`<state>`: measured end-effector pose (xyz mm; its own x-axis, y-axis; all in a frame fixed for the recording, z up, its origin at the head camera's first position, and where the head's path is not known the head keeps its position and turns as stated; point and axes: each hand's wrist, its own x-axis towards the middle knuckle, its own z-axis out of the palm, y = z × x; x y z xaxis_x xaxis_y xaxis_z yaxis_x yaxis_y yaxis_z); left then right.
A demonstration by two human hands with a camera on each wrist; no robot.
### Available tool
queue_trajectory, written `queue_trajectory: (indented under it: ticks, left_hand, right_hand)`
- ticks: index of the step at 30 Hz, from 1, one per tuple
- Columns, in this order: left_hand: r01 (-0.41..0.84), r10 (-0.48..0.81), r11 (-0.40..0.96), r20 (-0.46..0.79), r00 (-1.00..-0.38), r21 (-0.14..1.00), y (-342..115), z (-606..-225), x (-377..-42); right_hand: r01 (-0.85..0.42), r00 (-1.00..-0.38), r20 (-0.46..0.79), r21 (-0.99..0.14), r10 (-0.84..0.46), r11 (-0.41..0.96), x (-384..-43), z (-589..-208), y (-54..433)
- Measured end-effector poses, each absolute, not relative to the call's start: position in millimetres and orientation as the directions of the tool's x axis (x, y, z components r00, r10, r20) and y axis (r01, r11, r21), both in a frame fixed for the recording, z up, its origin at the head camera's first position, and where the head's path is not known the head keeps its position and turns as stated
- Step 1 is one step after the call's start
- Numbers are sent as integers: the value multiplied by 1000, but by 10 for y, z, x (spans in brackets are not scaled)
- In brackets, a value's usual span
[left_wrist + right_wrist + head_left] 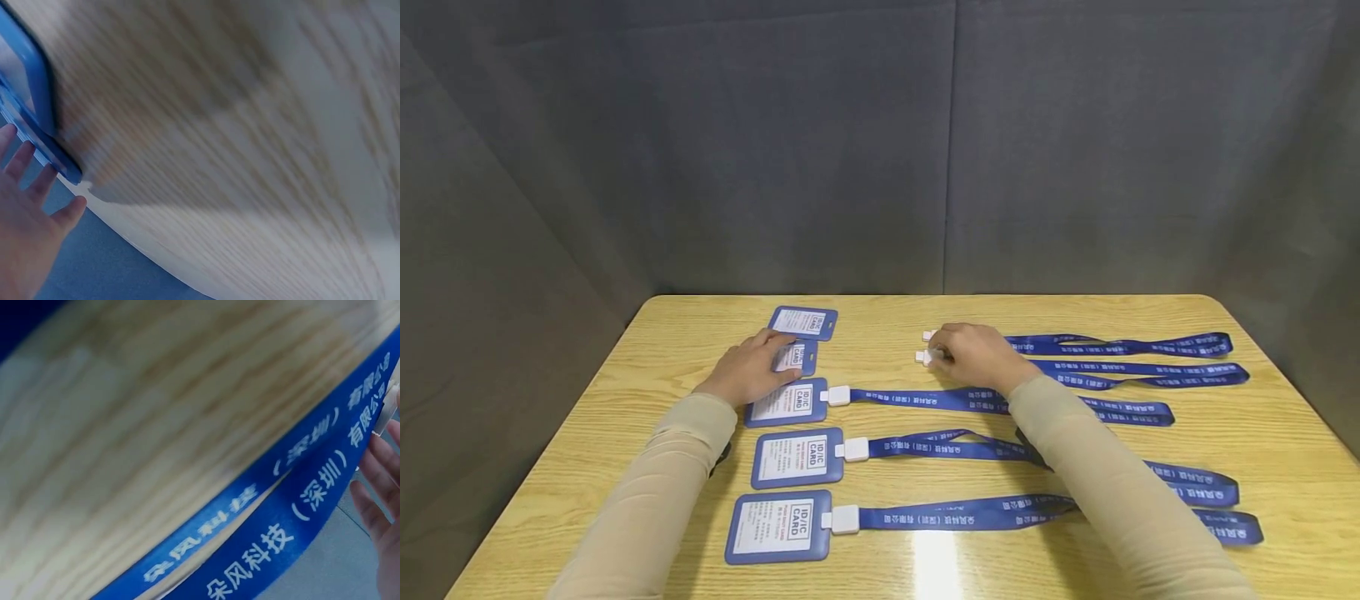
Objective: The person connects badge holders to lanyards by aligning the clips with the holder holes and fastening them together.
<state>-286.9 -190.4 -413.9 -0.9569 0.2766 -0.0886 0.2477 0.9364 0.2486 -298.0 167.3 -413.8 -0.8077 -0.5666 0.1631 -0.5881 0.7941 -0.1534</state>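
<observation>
My left hand (748, 367) reaches over a blue ID card holder (806, 357), second from the back, with forefinger at its far edge and thumb at its near edge. In the left wrist view the fingers (26, 152) meet the blue holder edge (62, 164). The palm hides the holder's left part. Across the table my right hand (979, 357) pinches the white clip (924, 357) of a blue lanyard (1187, 372). From the right wrist, the printed lanyard band (312, 494) runs up to the fingers (379, 469).
Behind the left hand lies a loose card holder (803, 322); opposite it is another lanyard (1150, 346) with a white clip (928, 335). Nearer me, three holders, including the front one (739, 533), lie joined by white clips (845, 519) to lanyards. A grey curtain (812, 167) hangs behind the wooden table (647, 400).
</observation>
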Motion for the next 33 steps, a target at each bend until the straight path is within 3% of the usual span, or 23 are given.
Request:
queue_trajectory:
  ticks: [15,28,33]
  left_hand:
    - [233,256,940,-65,-965,249,-1825,-4171,-2881]
    - [202,232,921,-55,-971,334,-1726,-4142,-2862]
    - [203,233,916,-46,-971,347,-1707,-4149,-2881]
  right_hand:
    - [-632,-773,84,-27,-628,774,-2994,-4015,1433]
    - [-655,-755,87,-47,-650,754,-2991,-4006,1101]
    - [-596,-802,47,-125,-596,793,-2989,-3989,992]
